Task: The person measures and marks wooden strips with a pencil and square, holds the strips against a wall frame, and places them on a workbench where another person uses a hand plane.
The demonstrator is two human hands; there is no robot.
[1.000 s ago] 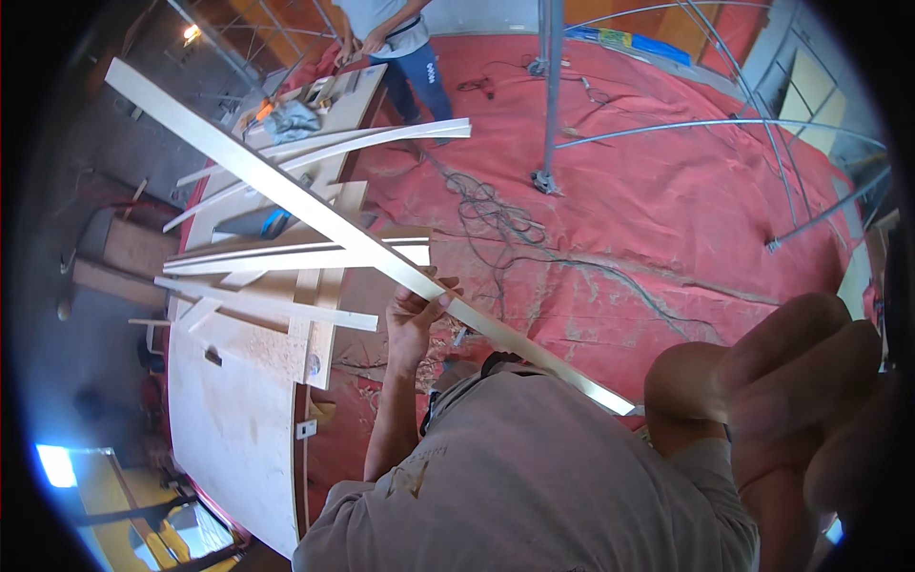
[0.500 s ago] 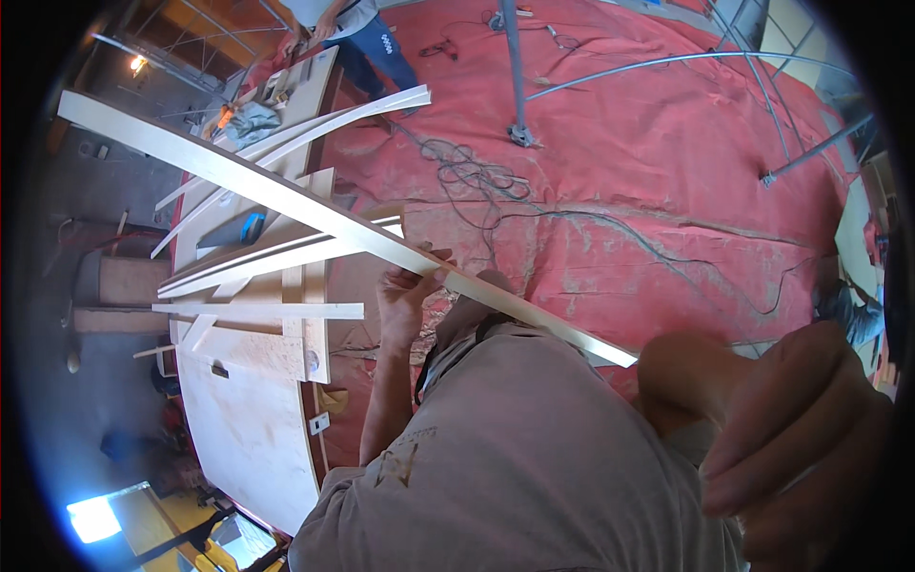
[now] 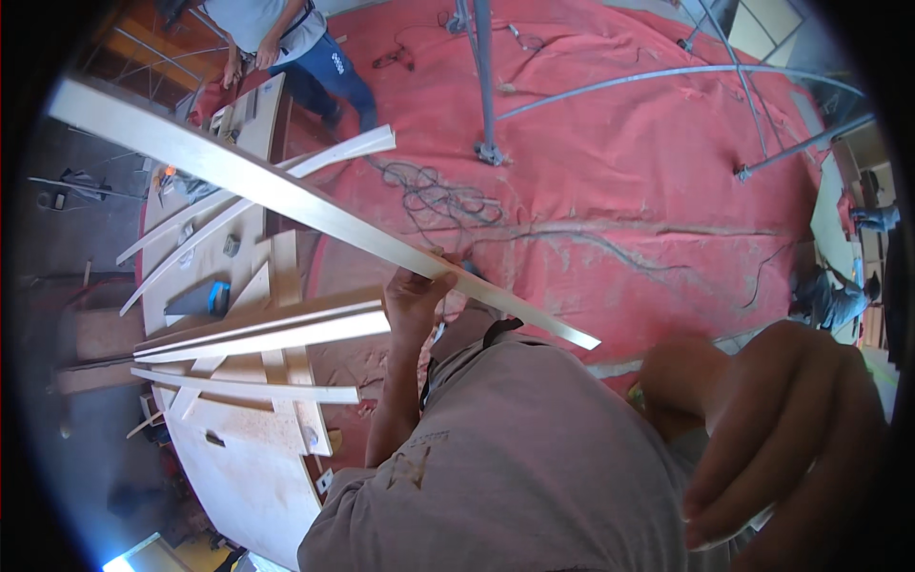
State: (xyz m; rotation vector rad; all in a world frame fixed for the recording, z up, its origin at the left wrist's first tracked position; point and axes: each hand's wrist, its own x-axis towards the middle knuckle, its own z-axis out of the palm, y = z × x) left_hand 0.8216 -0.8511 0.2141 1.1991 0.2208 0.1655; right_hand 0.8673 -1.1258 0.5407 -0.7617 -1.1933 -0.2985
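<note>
Diagonally, a pale wooden strip (image 3: 286, 197) crosses the left hand (image 3: 416, 294)

The left hand is closed around the strip, thumb on the near side, with the longer part reaching far up to the left of that hand and the shorter end sloping down to its right. That end stops short of the right hand (image 3: 786, 429), which is close to the camera with its fingers curled; whether it grips anything, I cannot tell.

Just left of the left hand are the ends of some stacked strips (image 3: 276, 334), lying across a workbench (image 3: 205, 257). A single thin strip (image 3: 253, 386) lies a little nearer the body than these. Further left of the same hand sits a dark tool with a blue part (image 3: 218, 298). Beyond the hand, a tangled cable (image 3: 434, 195) lies on a red floor covering (image 3: 610, 191), and a co-worker (image 3: 262, 33) stands past the curved strips (image 3: 348, 151), up and to the left.
</note>
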